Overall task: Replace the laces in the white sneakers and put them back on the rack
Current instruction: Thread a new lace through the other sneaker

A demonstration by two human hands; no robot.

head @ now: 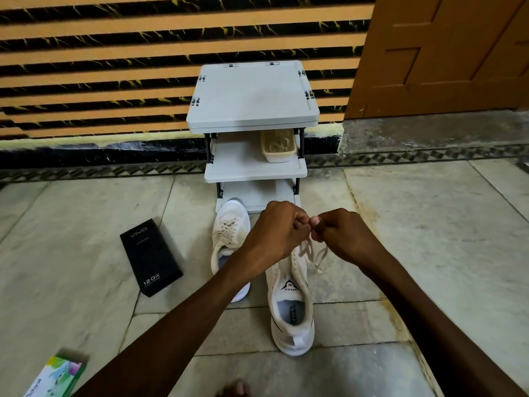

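Two white sneakers stand on the floor in front of a grey rack (252, 116). The left sneaker (229, 236) is laced, and my left forearm crosses its heel. The right sneaker (292, 308) points toward the rack, its tongue showing a black logo. Above its front, my left hand (274, 230) and my right hand (346, 236) meet, both pinched on the white lace (315, 253). Lace ends hang loose below my right hand over the shoe's eyelets.
A beige basket (277, 149) sits on the rack's middle shelf. A black phone box (150, 257) lies on the floor to the left. A green and white box (57, 376) is at the bottom left. A wooden door (446, 53) is at the back right.
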